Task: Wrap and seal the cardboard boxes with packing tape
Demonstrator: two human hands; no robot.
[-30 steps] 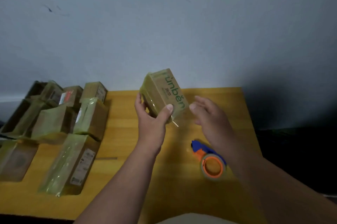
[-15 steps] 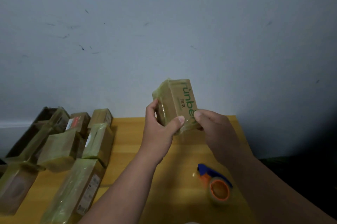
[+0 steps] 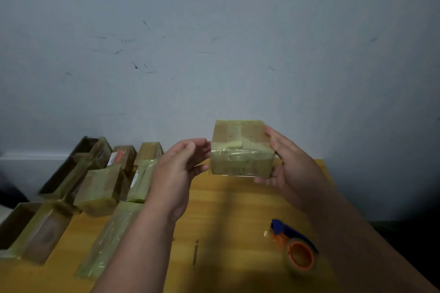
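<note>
A small cardboard box (image 3: 241, 149) wrapped in yellowish clear tape is held in the air above the far part of the wooden table (image 3: 238, 209). My right hand (image 3: 289, 166) grips its right side and underside. My left hand (image 3: 181, 168) is at the box's left edge, fingers curled and just touching it or a hair apart. An orange and blue tape dispenser (image 3: 296, 246) with a roll of clear tape lies on the table near my right forearm.
Several tape-wrapped cardboard boxes (image 3: 100, 188) are piled on the left of the table, with a long one (image 3: 109, 240) nearest my left arm. A grey scuffed wall (image 3: 214, 42) stands behind. The table's right edge drops off to a dark floor.
The box has been turned so its printed side no longer faces me. It has passed from my left hand into my right hand. My head has tilted up a little.
</note>
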